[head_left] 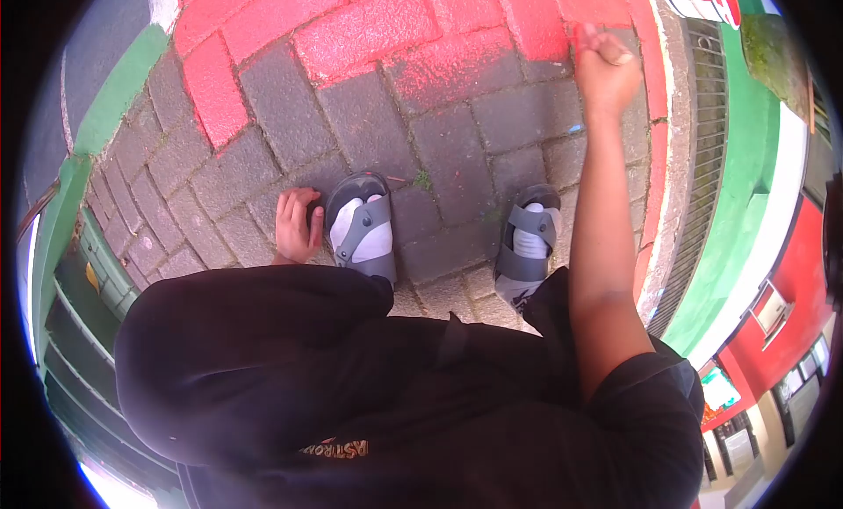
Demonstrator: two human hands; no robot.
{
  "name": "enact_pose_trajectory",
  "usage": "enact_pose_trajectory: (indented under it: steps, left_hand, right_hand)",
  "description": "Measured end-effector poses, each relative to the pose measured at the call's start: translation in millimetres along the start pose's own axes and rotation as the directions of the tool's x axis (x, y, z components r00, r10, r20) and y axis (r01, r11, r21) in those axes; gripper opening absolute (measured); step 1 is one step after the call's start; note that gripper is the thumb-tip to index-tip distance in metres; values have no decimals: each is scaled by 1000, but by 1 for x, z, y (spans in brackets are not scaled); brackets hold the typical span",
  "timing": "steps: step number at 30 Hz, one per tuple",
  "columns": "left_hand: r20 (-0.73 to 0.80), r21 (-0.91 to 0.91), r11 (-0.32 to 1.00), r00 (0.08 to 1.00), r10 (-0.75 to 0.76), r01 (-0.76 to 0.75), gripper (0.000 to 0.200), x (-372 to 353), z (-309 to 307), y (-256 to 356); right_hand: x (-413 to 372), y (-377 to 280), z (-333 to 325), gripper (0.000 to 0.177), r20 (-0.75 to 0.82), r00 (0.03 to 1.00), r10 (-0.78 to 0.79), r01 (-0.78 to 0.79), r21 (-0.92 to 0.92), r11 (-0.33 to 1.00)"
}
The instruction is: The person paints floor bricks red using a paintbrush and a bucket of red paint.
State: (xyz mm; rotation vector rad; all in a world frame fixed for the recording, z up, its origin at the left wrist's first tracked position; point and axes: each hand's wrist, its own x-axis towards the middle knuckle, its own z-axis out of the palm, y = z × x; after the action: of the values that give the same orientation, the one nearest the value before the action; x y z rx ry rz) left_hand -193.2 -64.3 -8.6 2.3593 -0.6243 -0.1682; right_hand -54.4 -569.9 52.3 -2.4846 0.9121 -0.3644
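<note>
My right hand is closed in a fist at the edge of the red paint, arm stretched forward. What it grips is hidden behind the fingers; a little red shows beside them. Under and ahead of it lie paving bricks coated in wet-looking red paint, with a thin, speckled patch at the border with the bare grey bricks. My left hand hangs beside my left sandal, its fingers loosely curled, thumb apart, with nothing visible in it.
A white paint bucket with red smears stands at the upper right. Along the right run a red-painted edging, a metal drain grate and a green strip. A green-painted kerb borders the left. My right sandal rests on bare bricks.
</note>
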Motion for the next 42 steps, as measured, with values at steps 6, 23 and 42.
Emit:
enact_pose_trajectory:
  steps: [6, 23, 42]
  left_hand:
    - [-25, -4, 1000, 999, -22, 21, 23, -1, 1, 1]
    - [-37, -29, 1000, 999, -4, 3, 23, -1, 1, -1]
    - [-42, -43, 999, 999, -21, 19, 22, 4, -1, 1]
  right_hand:
    - [-119, -109, 45, 13, 378, 797, -470, 335, 370, 866]
    - [-35, -4, 42, 15, 326, 814, -481, 309, 459, 833]
    - [-101, -90, 42, 24, 621, 720, -310, -136, 564, 814]
